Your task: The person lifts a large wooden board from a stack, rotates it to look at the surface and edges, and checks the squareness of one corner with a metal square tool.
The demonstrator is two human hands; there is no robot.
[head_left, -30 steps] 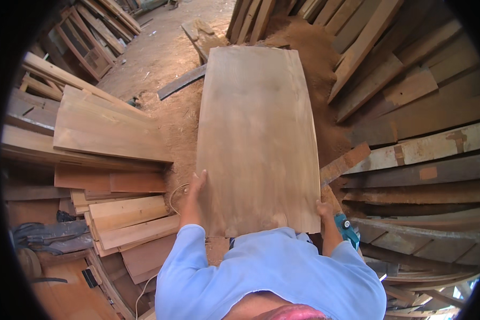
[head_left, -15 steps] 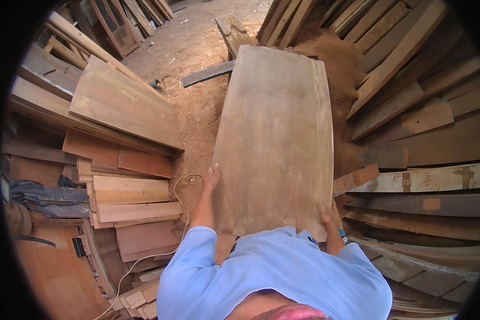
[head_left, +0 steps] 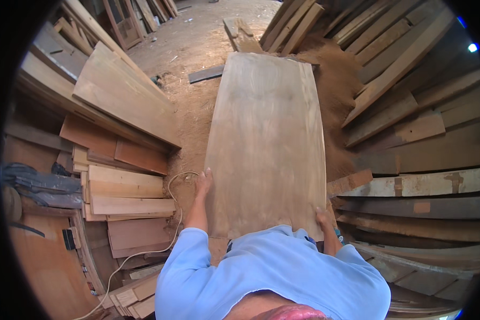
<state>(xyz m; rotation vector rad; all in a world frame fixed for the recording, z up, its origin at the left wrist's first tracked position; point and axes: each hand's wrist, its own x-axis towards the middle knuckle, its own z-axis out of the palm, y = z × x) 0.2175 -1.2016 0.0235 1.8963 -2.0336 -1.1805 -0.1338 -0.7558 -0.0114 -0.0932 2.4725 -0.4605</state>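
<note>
A wide, pale brown wooden panel (head_left: 266, 133) stretches away from my body, its near end close against my waist. My left hand (head_left: 203, 182) grips the panel's left edge, fingers partly hidden by the board. At the right edge, nearer to me, my right hand (head_left: 324, 217) is closed on the panel too. A dark plank (head_left: 206, 73) pokes out from beneath the far left of the panel. By my right wrist a small teal object (head_left: 339, 234) shows in part; its kind I cannot make out.
Stacked boards (head_left: 130, 182) line the left, with a pale cable (head_left: 144, 256) running past them. Long planks (head_left: 410, 184) lean and lie along the right. Sawdust (head_left: 336, 80) is heaped beyond the panel's right side. A short reddish-brown timber (head_left: 351, 182) reaches toward its right edge.
In the picture the panel and both hands have shifted slightly left, and the panel's far end sits a little lower. Both hands keep their hold. The surroundings have shifted somewhat too.
</note>
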